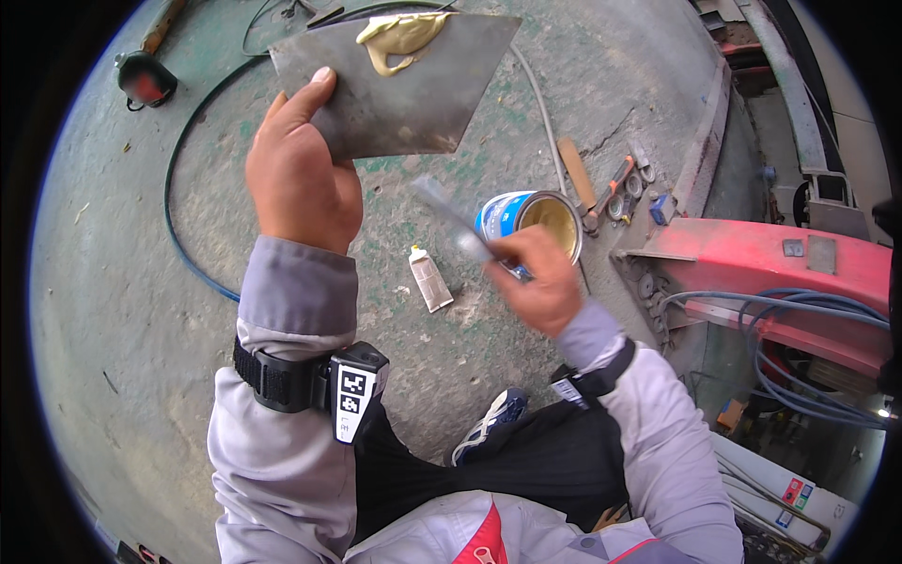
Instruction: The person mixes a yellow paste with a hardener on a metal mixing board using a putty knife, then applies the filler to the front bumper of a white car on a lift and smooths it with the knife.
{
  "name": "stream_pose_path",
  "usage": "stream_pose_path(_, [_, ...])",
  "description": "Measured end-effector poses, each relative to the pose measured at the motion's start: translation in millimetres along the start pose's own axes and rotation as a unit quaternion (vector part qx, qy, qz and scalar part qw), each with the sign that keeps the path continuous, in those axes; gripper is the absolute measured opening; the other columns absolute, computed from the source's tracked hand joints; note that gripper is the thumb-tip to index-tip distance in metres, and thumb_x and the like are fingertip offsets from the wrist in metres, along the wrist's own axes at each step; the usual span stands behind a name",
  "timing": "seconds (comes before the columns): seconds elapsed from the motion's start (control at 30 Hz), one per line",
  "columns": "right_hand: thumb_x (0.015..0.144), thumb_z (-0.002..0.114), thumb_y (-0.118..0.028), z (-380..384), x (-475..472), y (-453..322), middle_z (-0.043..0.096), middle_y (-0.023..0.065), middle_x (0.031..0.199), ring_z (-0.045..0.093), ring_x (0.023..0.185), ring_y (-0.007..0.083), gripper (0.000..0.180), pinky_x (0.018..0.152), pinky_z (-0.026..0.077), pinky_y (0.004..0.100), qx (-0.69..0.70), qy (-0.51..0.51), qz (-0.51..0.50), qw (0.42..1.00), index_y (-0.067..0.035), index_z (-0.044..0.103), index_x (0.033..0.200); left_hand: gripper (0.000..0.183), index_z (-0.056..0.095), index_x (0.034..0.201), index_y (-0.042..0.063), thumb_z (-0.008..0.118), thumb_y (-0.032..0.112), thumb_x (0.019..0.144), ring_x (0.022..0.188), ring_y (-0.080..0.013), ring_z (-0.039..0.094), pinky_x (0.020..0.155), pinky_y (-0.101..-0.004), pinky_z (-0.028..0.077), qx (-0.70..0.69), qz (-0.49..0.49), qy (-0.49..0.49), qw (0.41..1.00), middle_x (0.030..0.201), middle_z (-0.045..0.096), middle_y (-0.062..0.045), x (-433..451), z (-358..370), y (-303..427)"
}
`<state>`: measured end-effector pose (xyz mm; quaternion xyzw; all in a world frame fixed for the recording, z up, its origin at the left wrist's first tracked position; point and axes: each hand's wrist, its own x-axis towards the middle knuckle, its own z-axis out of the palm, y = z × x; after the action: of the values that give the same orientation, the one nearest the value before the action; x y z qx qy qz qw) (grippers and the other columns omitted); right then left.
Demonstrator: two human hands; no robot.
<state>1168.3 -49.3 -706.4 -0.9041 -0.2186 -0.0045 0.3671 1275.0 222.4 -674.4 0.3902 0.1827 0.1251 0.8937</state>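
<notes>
My left hand (310, 162) grips a flat grey metal sheet (416, 106) by its near-left corner, thumb on top. A dollop of yellowish putty (405, 35) lies near the sheet's far edge. In my right hand (539, 278) is a thin-bladed spreader (454, 215), blurred and pointing up and left. Just beyond that hand, an opened blue-and-white can (504, 215) leans with its mouth to the right, yellowish paste inside; the hand hides part of it. Between my hands, a white squeeze tube (430, 282) with a yellow tip lies on the concrete floor.
A wooden-handled tool (576, 173), an orange-and-black tool (616, 183) and tape rolls lie right of the can. A red metal beam (775, 261) with coiled blue hoses (789, 303) stands at right. A hose (169, 169) curves across the floor at left, near a black bottle (144, 77).
</notes>
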Motion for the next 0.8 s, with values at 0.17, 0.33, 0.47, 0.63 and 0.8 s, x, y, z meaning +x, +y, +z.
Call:
stream_pose_path(0.17, [0.077,0.080,-0.002,-64.8,-10.4,34.6,0.063,0.0119,0.090,0.065,0.082,0.0320,0.027,0.069,0.053,0.0413,-0.258,0.045,-0.060,0.963,-0.005,0.067,0.100,0.020,0.068,0.114,-0.002,0.064,0.005,0.096,0.097,-0.0176,0.065,0.089,-0.0288,0.051,-0.043,-0.005,-0.023,0.999,0.106,0.069,-0.009,5.7,-8.4,-8.8])
stream_pose_path(0.33, [0.079,0.077,-0.004,-54.7,-55.8,60.1,0.059,0.0121,0.088,0.062,0.082,0.0334,0.023,0.069,0.052,0.0439,-0.292,-0.032,0.004,0.956,-0.005,0.065,0.099,0.045,0.067,0.123,0.002,0.067,-0.010,0.080,0.108,-0.0305,0.064,0.096,-0.0341,0.051,0.084,0.048,-0.015,0.995,0.119,0.066,-0.016,12.7,-17.0,-16.3])
stream_pose_path(0.47, [0.081,0.076,-0.006,-44.0,-65.0,68.0,0.059,0.0119,0.090,0.062,0.085,0.0326,0.028,0.073,0.052,0.0430,-0.263,-0.096,0.014,0.960,-0.006,0.065,0.107,0.023,0.065,0.115,0.002,0.066,0.004,0.092,0.104,-0.0219,0.065,0.096,-0.0335,0.050,0.097,0.064,-0.016,0.993,0.112,0.068,-0.010,10.9,-11.7,-18.9])
stream_pose_path(0.63, [0.086,0.076,-0.030,-38.3,-57.9,65.7,0.053,0.0251,0.129,0.052,0.120,0.0425,0.063,0.101,0.045,0.0481,-0.257,-0.105,0.064,0.959,0.002,0.052,0.135,0.022,0.067,0.113,-0.001,0.068,0.013,0.096,0.098,-0.0172,0.065,0.089,-0.0292,0.051,-0.079,-0.044,0.037,0.995,0.108,0.069,-0.009,2.5,2.0,-6.1])
stream_pose_path(0.8, [0.089,0.068,-0.056,-24.4,-61.3,66.5,0.012,0.0414,0.160,0.013,0.150,0.0564,0.103,0.124,0.017,0.0550,-0.276,-0.236,0.146,0.920,0.010,0.023,0.156,0.018,0.067,0.110,0.001,0.067,0.013,0.097,0.096,-0.0157,0.066,0.088,-0.0281,0.051,-0.073,-0.046,0.042,0.995,0.106,0.070,-0.007,-7.4,5.1,18.4])
